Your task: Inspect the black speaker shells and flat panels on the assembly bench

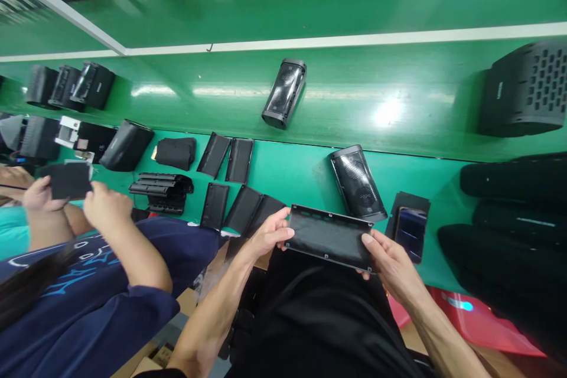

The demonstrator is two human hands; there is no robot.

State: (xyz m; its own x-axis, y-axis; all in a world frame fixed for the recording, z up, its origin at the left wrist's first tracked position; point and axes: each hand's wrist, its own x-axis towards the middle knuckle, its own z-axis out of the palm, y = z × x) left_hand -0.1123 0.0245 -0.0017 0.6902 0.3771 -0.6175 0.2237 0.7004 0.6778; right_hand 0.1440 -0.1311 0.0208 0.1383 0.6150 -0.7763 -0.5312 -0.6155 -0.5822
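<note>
Between both hands I hold a flat black plastic panel [330,238] with raised edges and small screw tabs, level above my lap. My left hand [270,230] grips its left end, thumb on top. On its right end my right hand [387,254] is closed in the same way. Just beyond the panel, a black speaker housing [358,182] with a glossy perforated front lies on the green bench. Several similar panels [215,205] are spread left of my hands. A phone [410,234] rests on a dark flat piece right of the housing.
A second speaker housing [284,93] lies on the green conveyor [390,85]. A large black speaker [525,88] stands at the far right, above dark fabric-like pieces [514,218]. To the left, a co-worker's hands hold a black sheet [71,181] near stacked panels [162,189].
</note>
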